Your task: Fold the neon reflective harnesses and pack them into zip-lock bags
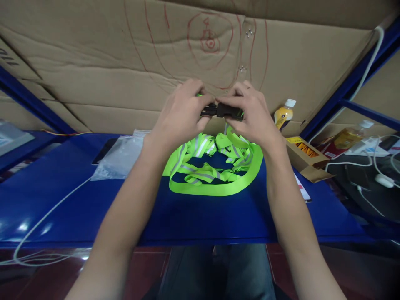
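Observation:
Both hands are raised over the blue shelf, each pinching one half of a black plastic side-release buckle. My left hand (184, 110) grips the pronged half (210, 110), with its prongs pointing right. In my right hand (248, 108) is the socket half (229, 111). The two halves meet end to end; whether they are latched I cannot tell. Below them a neon-yellow reflective strap (215, 189) with grey stripes lies in a loose loop, its bunched parts at the back. Bits of the same yellow show at my fingers.
Left on the blue shelf (78, 200) lies a clear plastic bag (120, 156) over a dark flat object (106, 151). To the right stand a bottle (284, 114) with a white cap and an open cardboard box (308, 158). Cardboard (103, 54) backs the shelf.

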`<state>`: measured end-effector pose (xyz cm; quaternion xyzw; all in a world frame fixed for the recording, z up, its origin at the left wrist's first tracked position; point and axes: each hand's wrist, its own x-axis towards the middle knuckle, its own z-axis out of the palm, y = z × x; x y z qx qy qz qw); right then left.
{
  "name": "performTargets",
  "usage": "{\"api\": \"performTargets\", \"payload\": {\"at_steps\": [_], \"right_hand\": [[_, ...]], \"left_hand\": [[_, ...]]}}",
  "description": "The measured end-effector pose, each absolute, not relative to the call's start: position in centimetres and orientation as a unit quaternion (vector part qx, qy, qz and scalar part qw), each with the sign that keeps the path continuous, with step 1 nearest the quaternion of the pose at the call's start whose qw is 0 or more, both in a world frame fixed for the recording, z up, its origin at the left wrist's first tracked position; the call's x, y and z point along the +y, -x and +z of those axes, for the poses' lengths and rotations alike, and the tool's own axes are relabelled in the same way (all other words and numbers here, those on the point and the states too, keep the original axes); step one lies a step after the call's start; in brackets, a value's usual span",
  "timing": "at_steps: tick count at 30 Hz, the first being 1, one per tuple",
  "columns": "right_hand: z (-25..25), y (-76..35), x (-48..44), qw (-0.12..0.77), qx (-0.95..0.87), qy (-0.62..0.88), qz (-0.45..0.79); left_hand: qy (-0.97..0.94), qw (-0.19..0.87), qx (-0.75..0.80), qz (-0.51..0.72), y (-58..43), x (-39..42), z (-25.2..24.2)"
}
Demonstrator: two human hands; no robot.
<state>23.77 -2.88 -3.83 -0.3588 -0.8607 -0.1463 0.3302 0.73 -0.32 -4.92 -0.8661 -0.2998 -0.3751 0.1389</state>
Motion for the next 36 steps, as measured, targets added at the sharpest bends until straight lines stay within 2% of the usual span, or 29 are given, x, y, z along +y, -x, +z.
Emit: {"api": "performTargets", "payload": {"at_steps": [6, 11, 19, 23, 26, 30, 32, 36], "right_hand": [[-3.7, -23.6, -3.1, 0.333, -0.860, 0.361, -0.138], [-3.7, -23.2, -3.3, 0.351, -0.856, 0.356, -0.134], [-4.0, -22.1, -3.4, 0.345, -0.867, 0.353, -0.074], [-3.1, -23.8, -4.0, 0.383, -0.873, 0.300, 0.031], [-2.9, -25.1, -4.0, 0.425, -0.835, 0.324, 0.133], [-3.1, -25.8, -3.6, 0.393, -0.825, 0.350, 0.208], [-3.1, -25.9, -3.5, 0.384, -0.830, 0.342, 0.216], [-2.9, -26.3, -3.4, 0.379, -0.844, 0.332, 0.185]], "left_hand": [[0.867, 0.084, -0.339, -0.355, -1.4, -0.8, -4.7], [0.867, 0.102, -0.338, -0.352, -2.4, -1.4, -4.7], [0.885, 0.071, -0.288, -0.358, -2.2, -2.3, -4.1], [0.875, 0.128, -0.298, -0.360, -1.5, -2.5, -3.7], [0.870, 0.162, -0.293, -0.362, -1.8, -3.0, -3.7], [0.868, 0.178, -0.294, -0.359, -2.5, -3.5, -3.7], [0.881, 0.140, -0.282, -0.354, -2.3, -3.4, -3.7], [0.891, -0.034, -0.254, -0.375, -0.9, -2.5, -3.7]]}}
